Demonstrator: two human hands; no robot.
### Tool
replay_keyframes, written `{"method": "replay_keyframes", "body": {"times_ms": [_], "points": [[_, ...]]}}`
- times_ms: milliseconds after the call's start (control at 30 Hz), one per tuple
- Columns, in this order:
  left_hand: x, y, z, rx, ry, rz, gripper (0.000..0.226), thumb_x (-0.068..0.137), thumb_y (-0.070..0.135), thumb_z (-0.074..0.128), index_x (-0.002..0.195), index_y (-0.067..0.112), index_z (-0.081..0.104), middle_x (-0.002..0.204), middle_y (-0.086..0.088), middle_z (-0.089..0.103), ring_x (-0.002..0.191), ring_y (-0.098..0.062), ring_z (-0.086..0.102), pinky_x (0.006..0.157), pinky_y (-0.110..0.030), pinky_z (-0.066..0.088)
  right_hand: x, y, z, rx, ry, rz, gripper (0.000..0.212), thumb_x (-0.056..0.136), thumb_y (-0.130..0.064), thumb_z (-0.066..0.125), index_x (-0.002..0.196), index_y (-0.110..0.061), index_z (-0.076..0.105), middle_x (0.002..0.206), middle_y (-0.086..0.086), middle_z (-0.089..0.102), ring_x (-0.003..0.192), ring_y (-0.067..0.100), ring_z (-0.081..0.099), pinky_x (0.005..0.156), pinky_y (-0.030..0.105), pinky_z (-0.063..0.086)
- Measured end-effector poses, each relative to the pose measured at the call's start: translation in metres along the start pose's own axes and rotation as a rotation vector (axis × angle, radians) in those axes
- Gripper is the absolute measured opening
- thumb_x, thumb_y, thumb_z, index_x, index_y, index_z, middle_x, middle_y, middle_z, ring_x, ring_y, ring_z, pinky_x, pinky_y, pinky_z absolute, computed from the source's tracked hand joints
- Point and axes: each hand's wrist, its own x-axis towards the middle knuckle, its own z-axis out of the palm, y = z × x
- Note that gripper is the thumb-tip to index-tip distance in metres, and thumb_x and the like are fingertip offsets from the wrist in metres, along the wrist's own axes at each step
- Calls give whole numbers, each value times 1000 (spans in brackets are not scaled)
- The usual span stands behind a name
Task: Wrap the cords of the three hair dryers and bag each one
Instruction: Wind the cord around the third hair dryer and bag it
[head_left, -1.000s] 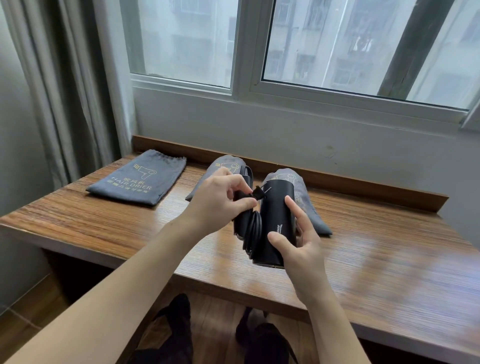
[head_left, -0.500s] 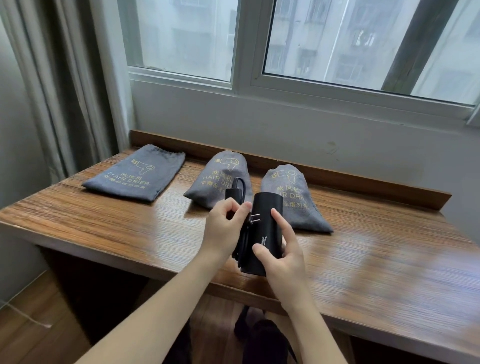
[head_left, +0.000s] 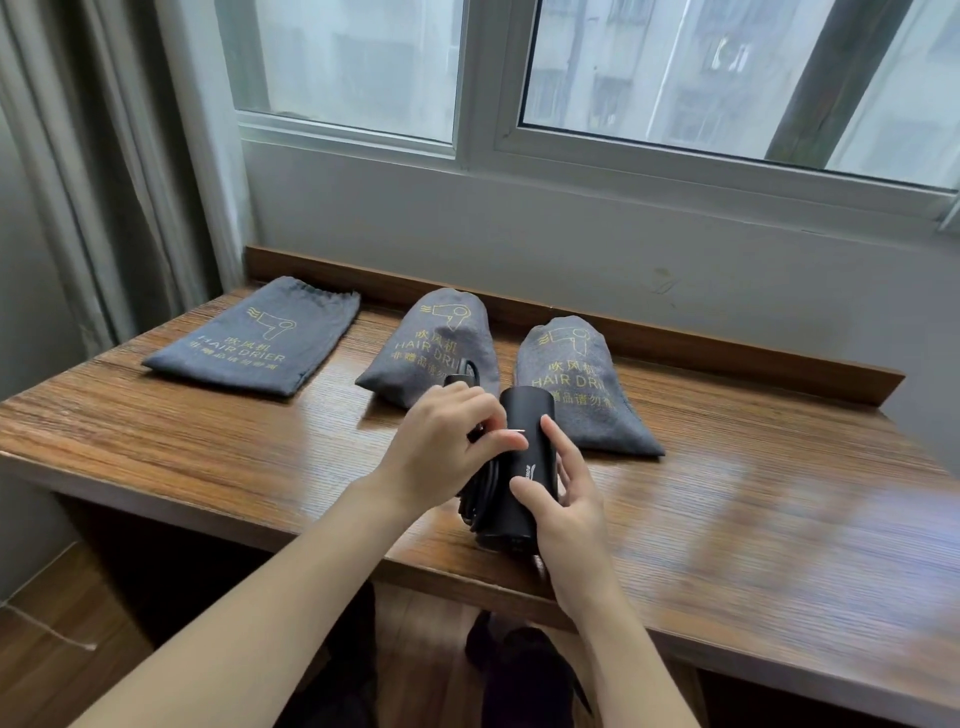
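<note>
While upright between both hands, hair dryer (head_left: 524, 467); left hand (head_left: 447, 441) pinching plug (head_left: 511, 432); right hand (head_left: 566, 499) cupping barrel

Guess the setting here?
Likely a hotel room: a wooden desk under a window with a curtain, and grey bags printed "HAIR DRIER" like guest amenities.

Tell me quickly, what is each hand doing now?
Left hand: closed, pinching the plug of the cord.
Right hand: closed around the black hair dryer, holding it.
</note>
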Motion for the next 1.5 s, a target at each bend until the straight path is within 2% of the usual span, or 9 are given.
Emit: {"method": "replay_keyframes", "body": {"times_ms": [100,200,367,467,733,933,1133,1433,1500], "points": [[-3,0,-8,-78,-156,-46,19,88,33,63,92,15,68,87,13,62,88,-8,55,85,-28,44,3,4,0,49,30,4,61,78,-11,68,131,-40,57,130,2,63,109,18,67,88,38,58],[3,-3,-18,-25,-139,-55,10,86,18,67,95,14,69,85,14,57,82,-6,54,79,-22,45,3,6,0,25,14,-15,63,76,-13,67,133,-37,57,130,-1,64,112,18,66,95,42,55],[27,-2,-36,97,-236,-106,6,91,15,67,96,11,68,92,4,53,76,-17,54,75,-37,47,0,6,4,-34,62,-60,59,75,-17,67,127,-44,57,130,-11,61,113,8,64,99,35,53],[33,5,-37,123,-341,-95,6,92,17,66,98,16,68,104,5,54,80,-15,58,80,-34,46,0,7,7,-39,69,-55,60,75,-17,69,127,-46,58,131,-10,62,116,10,63,100,36,52],[26,7,-26,277,-288,31,16,84,18,73,97,13,65,91,-3,68,84,-28,60,73,-38,48,-4,3,1,1,30,-30,61,89,3,65,130,-41,55,130,-8,61,111,8,65,85,25,55],[37,3,-30,289,-364,2,18,83,14,75,100,13,72,98,-4,68,82,-27,65,74,-40,53,-3,8,3,-12,36,-10,60,80,-14,71,129,-45,56,131,-9,62,114,11,65,88,28,55],[36,-12,-37,304,-532,-117,18,84,18,69,101,21,65,93,5,61,76,-12,47,69,-26,32,2,11,3,-126,18,32,65,71,-29,72,132,-40,56,130,-6,63,112,7,65,97,30,52],[7,-30,-37,196,-459,-282,29,84,16,74,111,19,67,86,8,59,71,-10,56,71,-26,43,16,6,4,-282,-17,167,66,56,-47,71,120,-54,55,122,-14,65,110,2,62,101,36,50],[7,-31,-34,202,-492,-295,30,87,15,70,117,21,67,90,8,55,76,-11,55,74,-25,43,18,3,3,-315,-40,187,69,59,-43,70,126,-50,55,118,-17,63,107,-4,59,97,26,49]]}}
